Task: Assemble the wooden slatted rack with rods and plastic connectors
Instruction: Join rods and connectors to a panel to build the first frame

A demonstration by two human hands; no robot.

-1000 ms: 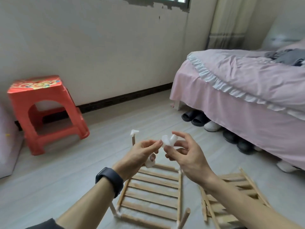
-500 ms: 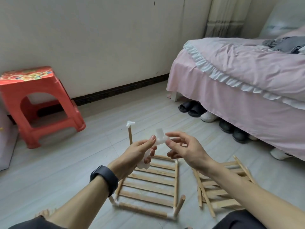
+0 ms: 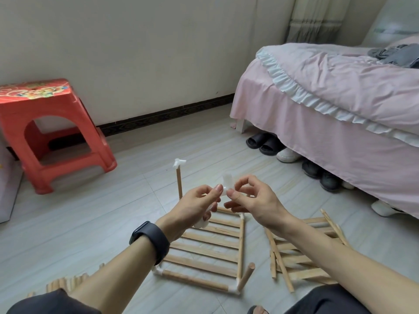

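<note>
A white plastic connector (image 3: pixel 226 182) is pinched between the fingertips of my left hand (image 3: pixel 197 206) and my right hand (image 3: pixel 249 200), held in the air above the rack. My left hand also keeps another white connector (image 3: pixel 202 223) tucked under its lower fingers. Below them a wooden slatted rack panel (image 3: pixel 208 250) lies flat on the floor with white connectors at its corners. One rod (image 3: pixel 179 184) stands upright at its far left corner, topped by a white connector (image 3: pixel 179 163). A short rod (image 3: pixel 246 276) leans up from the near right corner.
A second slatted panel (image 3: pixel 303 252) lies on the floor to the right. Loose wooden rods (image 3: pixel 68 283) lie at the lower left. A red plastic stool (image 3: pixel 52 132) stands at the left wall. A pink bed (image 3: pixel 328 98) with shoes (image 3: pixel 263 141) beneath it fills the right side.
The view has tilted down and my hands have lowered slightly. Both hands stay together on the white connector, which has turned between the fingertips.
</note>
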